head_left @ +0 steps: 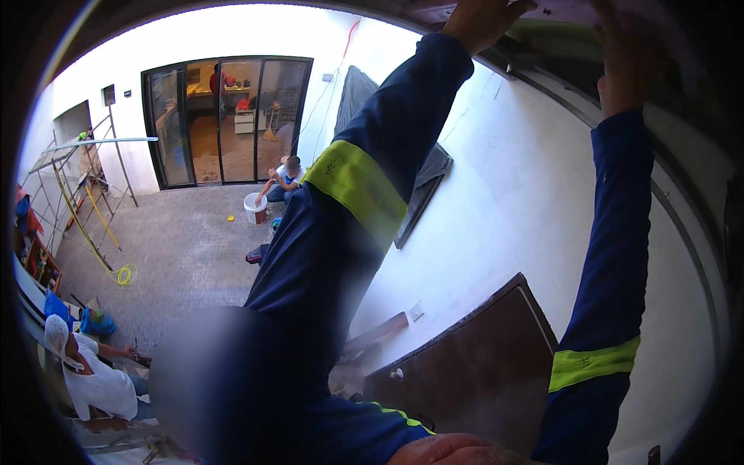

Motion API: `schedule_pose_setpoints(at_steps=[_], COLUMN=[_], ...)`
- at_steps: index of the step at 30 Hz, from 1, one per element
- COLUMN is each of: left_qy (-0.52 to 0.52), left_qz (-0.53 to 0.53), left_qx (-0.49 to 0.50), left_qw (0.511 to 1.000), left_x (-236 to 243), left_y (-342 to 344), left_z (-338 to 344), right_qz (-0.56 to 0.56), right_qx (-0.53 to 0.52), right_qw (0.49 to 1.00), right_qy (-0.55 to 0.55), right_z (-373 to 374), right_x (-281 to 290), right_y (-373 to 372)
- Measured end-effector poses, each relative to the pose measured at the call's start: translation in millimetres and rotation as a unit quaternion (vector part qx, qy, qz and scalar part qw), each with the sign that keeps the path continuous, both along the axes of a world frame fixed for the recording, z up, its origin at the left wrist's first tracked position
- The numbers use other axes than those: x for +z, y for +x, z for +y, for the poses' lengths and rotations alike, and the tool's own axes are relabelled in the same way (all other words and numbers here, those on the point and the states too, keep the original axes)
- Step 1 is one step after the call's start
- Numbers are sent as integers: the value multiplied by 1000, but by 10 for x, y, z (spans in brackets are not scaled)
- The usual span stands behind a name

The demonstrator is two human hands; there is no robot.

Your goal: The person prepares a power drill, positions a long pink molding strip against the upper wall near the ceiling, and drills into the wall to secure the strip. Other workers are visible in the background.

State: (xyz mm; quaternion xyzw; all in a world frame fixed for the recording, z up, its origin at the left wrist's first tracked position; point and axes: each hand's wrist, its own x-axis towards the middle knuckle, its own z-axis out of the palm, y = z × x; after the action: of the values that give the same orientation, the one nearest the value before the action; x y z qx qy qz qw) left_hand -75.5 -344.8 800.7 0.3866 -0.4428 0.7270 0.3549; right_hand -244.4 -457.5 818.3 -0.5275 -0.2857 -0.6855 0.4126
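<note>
Both my arms, in dark blue sleeves with yellow-green bands, are raised to the top of the view. My left hand (pixel 482 23) reaches the underside of a pinkish-purple panel (pixel 564 9) overhead, its visible fingers stretched apart; the rest is cut off by the frame. Under the same panel, further right, my right hand (pixel 626 66) is lifted with a finger pointing up and the thumb apart. Shadow hides part of it. I cannot tell how firmly either hand presses on the panel. A metal channel (pixel 542 85) runs along the wall beside my hands.
Far below, a person (pixel 288 180) squats by a white bucket (pixel 255 208); another person (pixel 97 372) is at lower left. Scaffolding (pixel 85 170) stands left of a sliding glass door (pixel 225 124). A brown door (pixel 473 356) is below my right arm, against the white wall (pixel 511 186).
</note>
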Motion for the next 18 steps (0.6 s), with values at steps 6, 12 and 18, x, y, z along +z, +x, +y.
schedule_pose_setpoints(at_steps=[6, 12, 18], left_qy=[26, -14, 150], left_qz=[10, -11, -60], left_qx=[-21, -92, -120], left_qw=[999, 996, 980], left_x=[-112, -315, -110], left_y=[-296, -1057, -1911], left_z=[-184, -458, -427], right_qz=[53, 70, 69], right_qx=[21, -72, -50], right_qw=[998, 995, 996], right_qy=[21, -17, -31], right_z=[-357, -624, -839], right_x=[-23, 6, -353], right_y=[70, 139, 784])
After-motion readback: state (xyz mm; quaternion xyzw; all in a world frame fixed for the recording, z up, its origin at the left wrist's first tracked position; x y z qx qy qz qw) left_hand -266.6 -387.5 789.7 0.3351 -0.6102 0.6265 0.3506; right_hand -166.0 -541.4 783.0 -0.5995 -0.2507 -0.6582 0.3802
